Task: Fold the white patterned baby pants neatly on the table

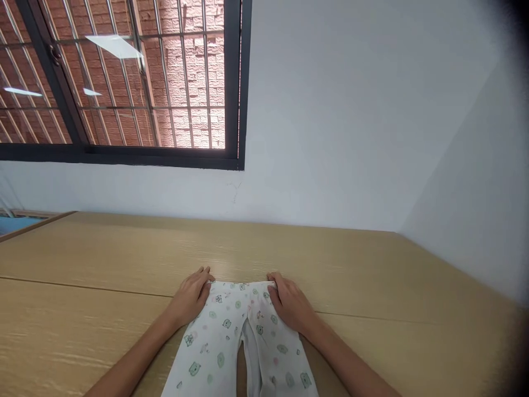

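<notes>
Through the head feed I see a left hand [190,296] and a right hand [291,302] at the lower centre of the frame, both ungloved, with slender fingers [281,282]. The left forearm [145,353] and right forearm [335,353] are bare, slim and smooth in outline, broadening toward the bottom edge; nail detail is too small for me to tell.

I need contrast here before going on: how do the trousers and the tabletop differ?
The trousers are white with small green and pink prints; the tabletop is unprinted tan. The trousers split at the crotch; the tabletop is broad and flat, crossed by a thin seam. The trousers cover only a small part of the visible tabletop. Both run past the picture's bottom edge.
</notes>
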The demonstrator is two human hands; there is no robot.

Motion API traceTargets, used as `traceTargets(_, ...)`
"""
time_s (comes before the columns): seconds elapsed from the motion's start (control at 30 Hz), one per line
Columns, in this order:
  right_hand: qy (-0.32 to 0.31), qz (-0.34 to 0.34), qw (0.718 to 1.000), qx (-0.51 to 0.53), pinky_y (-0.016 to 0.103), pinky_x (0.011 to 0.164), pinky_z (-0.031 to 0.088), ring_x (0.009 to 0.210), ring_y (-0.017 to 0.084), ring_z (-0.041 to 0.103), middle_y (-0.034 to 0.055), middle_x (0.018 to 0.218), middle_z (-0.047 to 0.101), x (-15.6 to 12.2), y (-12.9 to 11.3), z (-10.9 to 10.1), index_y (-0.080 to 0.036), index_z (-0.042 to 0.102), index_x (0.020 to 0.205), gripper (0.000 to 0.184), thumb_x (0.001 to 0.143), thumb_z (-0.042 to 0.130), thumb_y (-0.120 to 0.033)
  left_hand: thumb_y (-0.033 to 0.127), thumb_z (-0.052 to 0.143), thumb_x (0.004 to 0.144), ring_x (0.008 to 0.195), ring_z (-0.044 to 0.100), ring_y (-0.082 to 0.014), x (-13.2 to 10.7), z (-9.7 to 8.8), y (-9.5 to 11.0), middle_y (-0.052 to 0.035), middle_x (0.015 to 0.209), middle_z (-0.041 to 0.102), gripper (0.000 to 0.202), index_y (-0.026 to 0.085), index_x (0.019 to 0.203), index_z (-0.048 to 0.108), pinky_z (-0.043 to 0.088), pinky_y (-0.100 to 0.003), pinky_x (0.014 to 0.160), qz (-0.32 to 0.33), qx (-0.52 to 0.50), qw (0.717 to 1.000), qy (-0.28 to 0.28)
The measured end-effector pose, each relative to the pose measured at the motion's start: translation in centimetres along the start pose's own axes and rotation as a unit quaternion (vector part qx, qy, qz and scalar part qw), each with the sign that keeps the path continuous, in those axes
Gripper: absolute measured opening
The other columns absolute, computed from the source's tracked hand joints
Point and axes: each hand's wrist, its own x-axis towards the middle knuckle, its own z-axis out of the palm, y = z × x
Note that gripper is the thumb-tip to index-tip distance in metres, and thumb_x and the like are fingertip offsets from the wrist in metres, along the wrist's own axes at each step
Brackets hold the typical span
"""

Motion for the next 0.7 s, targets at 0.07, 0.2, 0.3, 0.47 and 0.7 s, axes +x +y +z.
traceTargets(0.07, 0.001, 0.004, 1.000, 0.004, 0.038, 0.091, 0.047, 0.106, 0.025, 0.064, 0.0118, 0.113, 0.068, 0.03, -0.02, 0.03, -0.020, 0.050, 0.113, 0.020, 0.103, 0.033, -0.024, 0.035, 0.035, 0.102, 0.144, 0.041, -0.0260, 0.05, 0.10, -0.14, -0.0112, 0.149, 0.052, 0.037, 0.020, 0.121, 0.063, 0.035, -0.050, 0.119, 0.000, 0.001, 1.000, 0.002)
traceTargets(0.2, 0.002, 0.004, 1.000, 0.010, 0.039, 0.090, 0.048, 0.104, 0.025, 0.063, 0.0113, 0.111, 0.067, 0.01, -0.09, 0.02, -0.020, 0.049, 0.112, 0.020, 0.104, 0.031, -0.024, 0.034, 0.036, 0.102, 0.143, 0.042, -0.0276, 0.12, 0.19, -0.19, -0.0122, 0.150, 0.051, 0.039, 0.018, 0.121, 0.065, 0.036, -0.051, 0.118, -0.004, 0.003, 1.000, 0.000)
traceTargets(0.3, 0.003, -0.012, 1.000, 0.014, 0.039, 0.088, 0.049, 0.101, 0.024, 0.064, 0.0098, 0.107, 0.067, -0.05, -0.08, -0.04, -0.021, 0.053, 0.108, 0.023, 0.104, 0.031, -0.024, 0.035, 0.035, 0.102, 0.144, 0.041, -0.0270, 0.10, 0.16, -0.09, -0.0111, 0.149, 0.052, 0.040, 0.018, 0.125, 0.064, 0.037, -0.050, 0.118, -0.006, 0.005, 1.000, -0.001)
traceTargets(0.47, 0.014, -0.038, 0.999, 0.015, 0.041, 0.091, 0.049, 0.105, 0.025, 0.062, 0.0101, 0.112, 0.067, -0.10, 0.07, -0.08, -0.021, 0.056, 0.114, 0.025, 0.103, 0.034, -0.023, 0.037, 0.035, 0.103, 0.145, 0.040, -0.0253, 0.04, 0.09, 0.01, -0.0090, 0.149, 0.052, 0.041, 0.020, 0.127, 0.063, 0.036, -0.049, 0.119, -0.008, 0.011, 1.000, -0.004)
traceTargets(0.7, 0.003, -0.035, 0.999, 0.018, 0.043, 0.092, 0.048, 0.104, 0.026, 0.061, 0.0101, 0.110, 0.066, 0.06, -0.14, -0.23, -0.020, 0.055, 0.113, 0.024, 0.102, 0.034, -0.020, 0.038, 0.034, 0.102, 0.145, 0.040, -0.0268, 0.03, -0.09, 0.21, -0.0108, 0.151, 0.049, 0.043, 0.019, 0.129, 0.062, 0.036, -0.050, 0.119, -0.012, 0.013, 1.000, -0.013)
